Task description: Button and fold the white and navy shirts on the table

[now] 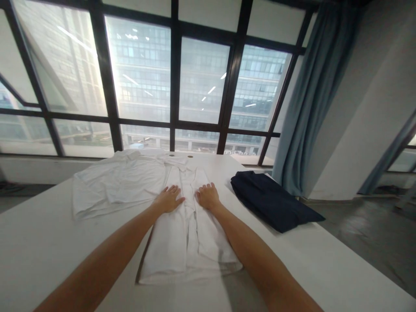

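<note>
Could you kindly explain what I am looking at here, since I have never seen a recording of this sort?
There is no machine: a person wears a camera on the head, so the one picture looks forward and down along their own bare arms. The left hand and right hand both lie on a white cloth shirt, folded lengthwise on a white table. Neither hand visibly grips anything; the left lies flat, the right with fingers slightly curled. Beside the left hand lies a second, spread-out white garment. To the right is a folded dark navy garment. Behind the table are large black-framed windows and a blue-grey curtain.
</note>
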`<act>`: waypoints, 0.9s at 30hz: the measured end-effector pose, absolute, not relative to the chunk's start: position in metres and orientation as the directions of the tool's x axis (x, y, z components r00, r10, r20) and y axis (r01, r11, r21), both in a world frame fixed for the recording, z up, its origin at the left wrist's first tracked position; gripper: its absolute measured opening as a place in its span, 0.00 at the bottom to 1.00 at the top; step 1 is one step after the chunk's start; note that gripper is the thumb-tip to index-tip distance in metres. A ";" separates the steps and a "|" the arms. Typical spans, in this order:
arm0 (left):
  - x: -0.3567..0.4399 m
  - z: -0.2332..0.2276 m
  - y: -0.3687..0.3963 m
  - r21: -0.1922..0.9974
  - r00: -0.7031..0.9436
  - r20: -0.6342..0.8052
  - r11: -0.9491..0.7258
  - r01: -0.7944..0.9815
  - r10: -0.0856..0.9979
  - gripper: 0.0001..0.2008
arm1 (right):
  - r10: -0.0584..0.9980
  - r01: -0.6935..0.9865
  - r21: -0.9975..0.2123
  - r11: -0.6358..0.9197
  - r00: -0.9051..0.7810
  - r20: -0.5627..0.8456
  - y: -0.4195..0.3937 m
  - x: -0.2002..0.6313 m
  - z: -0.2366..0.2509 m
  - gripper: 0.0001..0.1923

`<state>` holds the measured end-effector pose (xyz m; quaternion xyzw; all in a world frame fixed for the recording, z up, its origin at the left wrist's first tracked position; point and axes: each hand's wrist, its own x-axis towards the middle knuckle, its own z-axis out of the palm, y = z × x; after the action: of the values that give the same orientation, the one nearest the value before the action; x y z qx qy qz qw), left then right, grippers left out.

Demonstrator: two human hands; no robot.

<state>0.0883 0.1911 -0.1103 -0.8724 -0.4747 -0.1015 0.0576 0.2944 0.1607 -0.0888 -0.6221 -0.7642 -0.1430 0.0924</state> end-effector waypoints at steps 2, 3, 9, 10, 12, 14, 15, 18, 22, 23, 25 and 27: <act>0.093 -0.105 0.169 -0.036 0.566 0.282 -0.581 0.813 0.774 0.25 | 0.909 0.968 0.100 0.230 -0.250 0.332 0.142 0.289 -0.086 0.23; 0.096 -0.103 0.154 -0.037 0.586 0.287 -0.602 0.797 0.758 0.24 | 0.904 0.961 0.085 0.263 -0.276 0.326 0.129 0.288 -0.086 0.22; 0.095 -0.100 0.051 0.056 0.664 0.114 -0.672 0.739 0.739 0.35 | 0.908 0.908 -0.040 0.417 -0.414 0.069 0.041 0.291 -0.086 0.32; 0.092 -0.099 0.040 0.065 0.664 0.113 -0.672 0.737 0.739 0.36 | 0.904 0.904 -0.046 0.426 -0.422 0.069 0.031 0.294 -0.084 0.33; 0.086 -0.096 0.024 0.075 0.650 0.164 -0.667 0.742 0.742 0.36 | 0.899 0.902 -0.048 0.429 -0.421 0.116 0.015 0.300 -0.080 0.34; 0.079 -0.098 0.016 0.080 0.624 0.202 -0.647 0.758 0.755 0.35 | 0.903 0.906 -0.058 0.420 -0.410 0.129 0.005 0.305 -0.080 0.35; 0.076 -0.101 0.012 0.083 0.613 0.197 -0.636 0.767 0.765 0.35 | 0.905 0.904 -0.071 0.421 -0.413 0.105 0.001 0.308 -0.082 0.35; 0.070 -0.115 0.005 0.109 0.601 0.159 -0.618 0.778 0.784 0.34 | 0.884 0.875 -0.136 0.465 -0.468 0.013 -0.009 0.312 -0.090 0.40; 0.066 -0.124 0.007 0.205 0.619 0.180 -0.644 0.737 0.765 0.32 | 0.847 0.828 -0.207 0.521 -0.532 0.001 -0.008 0.318 -0.094 0.44; 0.064 -0.123 0.011 0.247 0.630 0.182 -0.655 0.714 0.755 0.30 | 0.840 0.817 -0.232 0.528 -0.543 -0.001 -0.004 0.322 -0.094 0.43; 0.053 -0.119 0.022 0.344 0.653 0.196 -0.674 0.653 0.732 0.27 | 0.839 0.791 -0.307 0.529 -0.543 0.047 0.007 0.333 -0.094 0.37; 0.036 -0.113 0.035 0.405 0.657 0.243 -0.690 0.600 0.713 0.24 | 0.859 0.782 -0.359 0.509 -0.485 0.163 0.021 0.351 -0.095 0.29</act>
<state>0.0355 0.0352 -0.1134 -0.8985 -0.3653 -0.1947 -0.1462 0.3509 0.0206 -0.0953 -0.4810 -0.8533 0.1189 0.1625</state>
